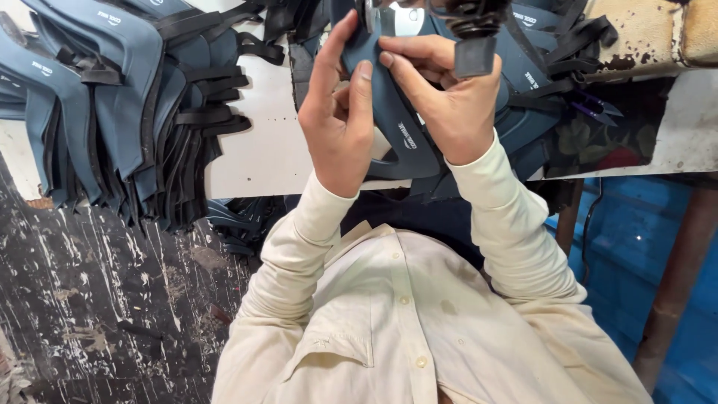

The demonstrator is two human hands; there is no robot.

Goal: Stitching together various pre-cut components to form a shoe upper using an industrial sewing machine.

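My left hand (338, 120) and my right hand (441, 97) both grip one blue curved shoe-upper piece (400, 138) with a black strap, held up over the white table edge. My left thumb and fingers pinch its left edge. The fingers of my right hand press across its top, beside a black strap end (474, 56). The piece's upper part meets a machine part at the top of the view, partly hidden.
A large stack of the same blue pieces with black straps (120, 105) lies on the white table (262, 142) at left. More pieces pile up behind my hands at right (553, 52). Below are a worn black floor (97, 299) and a blue surface (636, 239).
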